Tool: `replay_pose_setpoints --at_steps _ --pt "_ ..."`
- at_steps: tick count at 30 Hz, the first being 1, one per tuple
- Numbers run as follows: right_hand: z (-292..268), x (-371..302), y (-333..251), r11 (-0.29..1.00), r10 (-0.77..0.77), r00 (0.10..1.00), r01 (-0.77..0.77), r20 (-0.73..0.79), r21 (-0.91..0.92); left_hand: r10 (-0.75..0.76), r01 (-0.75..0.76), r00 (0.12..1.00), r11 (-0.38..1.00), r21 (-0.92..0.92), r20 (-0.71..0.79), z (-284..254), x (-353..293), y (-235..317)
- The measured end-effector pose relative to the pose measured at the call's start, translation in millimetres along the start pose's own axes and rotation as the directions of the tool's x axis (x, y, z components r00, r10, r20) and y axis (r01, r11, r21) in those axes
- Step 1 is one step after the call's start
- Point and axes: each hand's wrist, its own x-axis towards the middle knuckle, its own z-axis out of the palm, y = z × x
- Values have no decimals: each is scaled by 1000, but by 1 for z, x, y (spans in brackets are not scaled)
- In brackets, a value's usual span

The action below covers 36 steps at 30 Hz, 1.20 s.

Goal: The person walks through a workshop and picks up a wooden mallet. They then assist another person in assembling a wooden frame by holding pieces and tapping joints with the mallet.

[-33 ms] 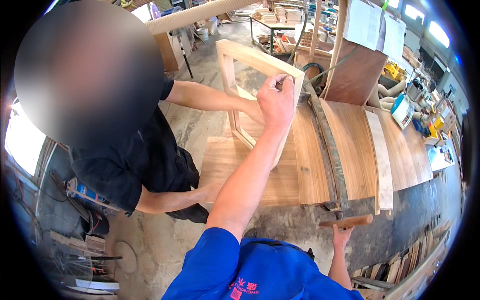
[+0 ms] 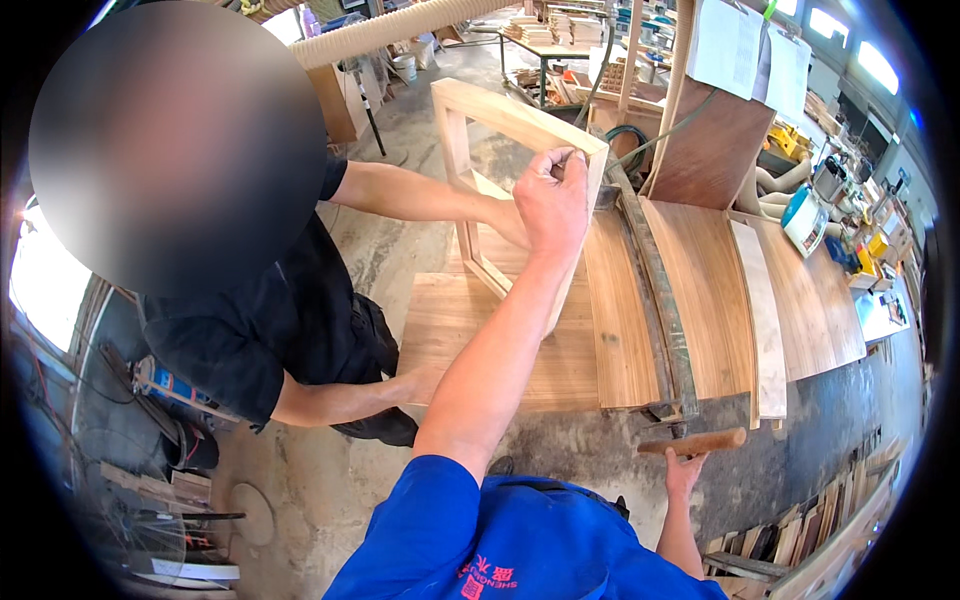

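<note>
A pale wooden frame (image 2: 520, 117) stands upright and tilted on the wood-topped table. My left hand (image 2: 553, 205) is closed at its upper right corner, thumb and fingers gripping the edge. Low on the right, my right hand (image 2: 684, 472) is closed around a thick brown wooden stick (image 2: 705, 441) with a rounded end, held beside the table. Another person in a black shirt (image 2: 300, 310) stands at the left. One of that person's hands reaches the frame behind my forearm; the other is at the table's near left edge, partly hidden by my arm.
Wide wooden panels (image 2: 700, 290) cover the table, crossed by a dark metal bar (image 2: 655, 300) and a pale plank (image 2: 758, 320). A white bottle (image 2: 803, 222) and tools lie at the right. Wood offcuts (image 2: 810, 530) stand at the lower right; a ribbed hose (image 2: 400, 32) hangs above.
</note>
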Motion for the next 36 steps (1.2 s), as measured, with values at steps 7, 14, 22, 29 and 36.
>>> replay_pose_setpoints --at_steps 7,14,22,29,36 --pt "2 4 11 996 -31 999 32 -6 84 -180 171 983 969 -181 -34 4 -1 11" --pt "0 1 5 995 -57 998 57 -5 78 -72 69 997 992 -106 -27 4 -8 -9" --pt "1 6 20 997 -33 999 31 16 64 105 -112 992 989 92 72 -11 -22 -24" --pt "-5 4 7 998 36 998 -39 58 54 35 -70 991 959 274 132 -26 -39 -37" --pt "11 8 11 993 118 993 -118 18 -24 -51 -119 919 909 400 390 -73 -144 -69"
